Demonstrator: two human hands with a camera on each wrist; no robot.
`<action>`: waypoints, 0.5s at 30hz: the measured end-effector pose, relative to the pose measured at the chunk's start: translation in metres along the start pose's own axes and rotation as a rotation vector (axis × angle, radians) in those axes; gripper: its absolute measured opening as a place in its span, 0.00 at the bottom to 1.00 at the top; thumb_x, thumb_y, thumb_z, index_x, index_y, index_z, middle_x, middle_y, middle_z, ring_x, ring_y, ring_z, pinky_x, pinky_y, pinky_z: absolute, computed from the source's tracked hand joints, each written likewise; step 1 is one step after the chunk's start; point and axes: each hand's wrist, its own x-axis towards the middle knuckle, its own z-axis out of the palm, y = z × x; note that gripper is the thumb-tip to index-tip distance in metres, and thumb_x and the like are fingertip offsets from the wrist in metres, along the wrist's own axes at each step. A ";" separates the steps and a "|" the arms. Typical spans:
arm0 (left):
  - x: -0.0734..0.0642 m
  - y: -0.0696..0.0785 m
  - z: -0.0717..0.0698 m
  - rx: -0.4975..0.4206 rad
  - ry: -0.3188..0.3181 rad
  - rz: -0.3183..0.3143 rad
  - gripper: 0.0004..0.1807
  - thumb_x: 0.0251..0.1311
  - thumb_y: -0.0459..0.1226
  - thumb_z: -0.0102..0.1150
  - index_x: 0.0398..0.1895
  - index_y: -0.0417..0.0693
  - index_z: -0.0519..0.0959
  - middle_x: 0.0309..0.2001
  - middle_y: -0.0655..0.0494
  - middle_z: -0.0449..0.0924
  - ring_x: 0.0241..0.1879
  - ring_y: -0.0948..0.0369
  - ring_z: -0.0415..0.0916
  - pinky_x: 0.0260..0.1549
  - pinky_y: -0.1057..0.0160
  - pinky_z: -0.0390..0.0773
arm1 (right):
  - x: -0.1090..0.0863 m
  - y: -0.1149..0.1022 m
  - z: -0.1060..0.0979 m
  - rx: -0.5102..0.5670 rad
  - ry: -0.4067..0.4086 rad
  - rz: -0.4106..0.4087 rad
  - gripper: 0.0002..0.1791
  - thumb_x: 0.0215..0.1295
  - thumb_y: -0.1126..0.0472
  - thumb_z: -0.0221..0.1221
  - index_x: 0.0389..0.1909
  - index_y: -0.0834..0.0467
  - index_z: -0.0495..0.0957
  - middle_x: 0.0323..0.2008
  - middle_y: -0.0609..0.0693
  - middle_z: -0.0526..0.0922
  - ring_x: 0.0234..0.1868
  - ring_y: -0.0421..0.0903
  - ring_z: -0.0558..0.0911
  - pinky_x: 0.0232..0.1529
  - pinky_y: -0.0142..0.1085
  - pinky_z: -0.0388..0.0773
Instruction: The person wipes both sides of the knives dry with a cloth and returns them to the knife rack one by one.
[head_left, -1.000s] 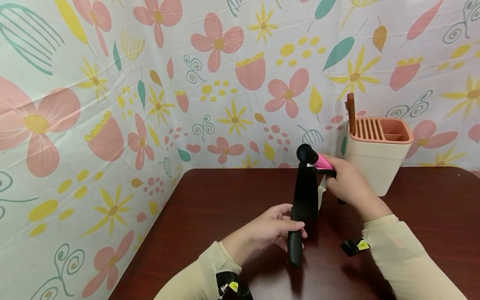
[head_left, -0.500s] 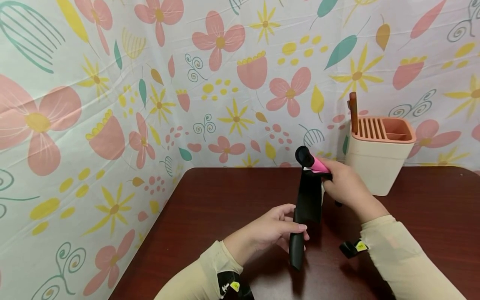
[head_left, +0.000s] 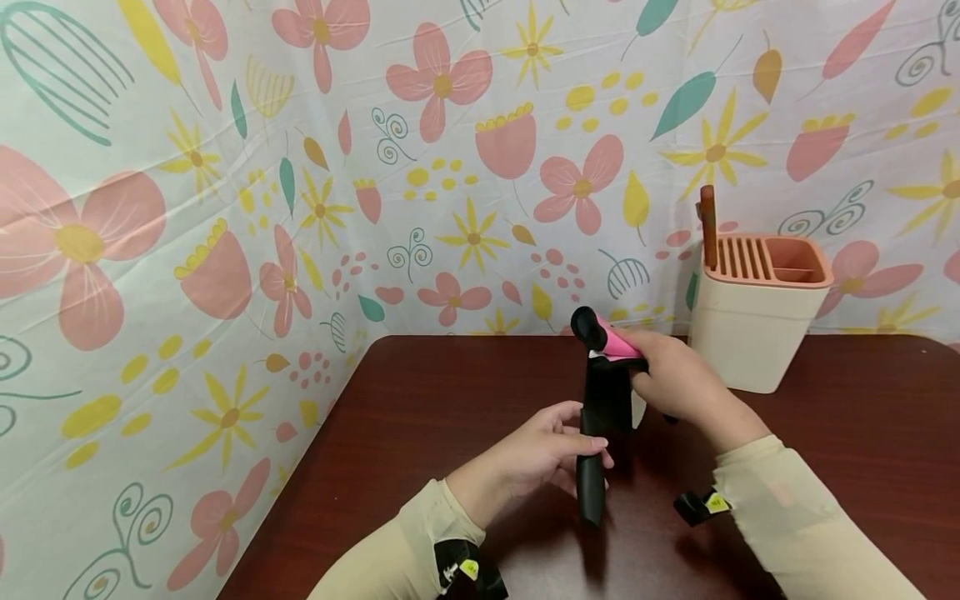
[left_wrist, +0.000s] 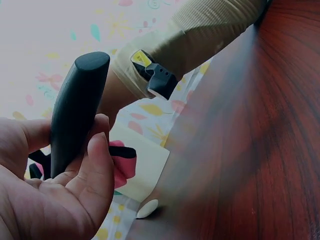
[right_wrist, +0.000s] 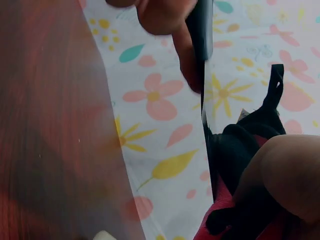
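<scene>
In the head view my left hand (head_left: 536, 450) grips the black handle of a broad, dark-bladed kitchen knife (head_left: 592, 492), its blade pointing away from me. In the left wrist view the fingers and thumb wrap around that handle (left_wrist: 77, 110). My right hand (head_left: 678, 375) pinches a folded pink-and-black cloth (head_left: 618, 344) over the far end of the blade. The right wrist view shows the cloth's black trim and hanging loop (right_wrist: 275, 87), with the blade edge-on beside it. The blade's tip is hidden by the cloth.
A cream knife holder (head_left: 753, 333) with a peach slotted top stands at the back right, a brown handle (head_left: 708, 227) rising from it. A white-ended object (left_wrist: 147, 208) lies on the dark wooden table (head_left: 450, 383), mostly hidden behind the knife. Floral fabric hangs behind.
My right hand and the cloth have shifted slightly left and toward me. My left hand keeps its grip on the knife, which has moved only slightly.
</scene>
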 end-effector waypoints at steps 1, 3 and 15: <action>0.000 0.000 0.000 -0.002 0.010 0.005 0.16 0.70 0.33 0.58 0.59 0.48 0.72 0.32 0.57 0.86 0.27 0.63 0.85 0.23 0.60 0.84 | 0.000 -0.003 0.000 -0.001 -0.004 -0.009 0.29 0.52 0.72 0.58 0.56 0.50 0.81 0.44 0.54 0.87 0.37 0.52 0.78 0.39 0.47 0.73; 0.001 0.001 -0.001 -0.006 0.028 0.009 0.16 0.70 0.33 0.59 0.59 0.48 0.72 0.32 0.57 0.86 0.27 0.63 0.85 0.23 0.61 0.84 | -0.001 -0.009 0.000 -0.005 -0.012 -0.028 0.30 0.52 0.72 0.58 0.57 0.49 0.82 0.46 0.54 0.88 0.38 0.51 0.79 0.40 0.47 0.74; 0.004 0.003 -0.012 -0.034 0.106 0.023 0.16 0.70 0.34 0.60 0.58 0.51 0.72 0.31 0.57 0.86 0.28 0.61 0.86 0.22 0.62 0.83 | -0.010 -0.041 -0.002 -0.012 -0.085 -0.136 0.33 0.59 0.70 0.61 0.66 0.46 0.79 0.43 0.46 0.87 0.35 0.44 0.76 0.36 0.40 0.73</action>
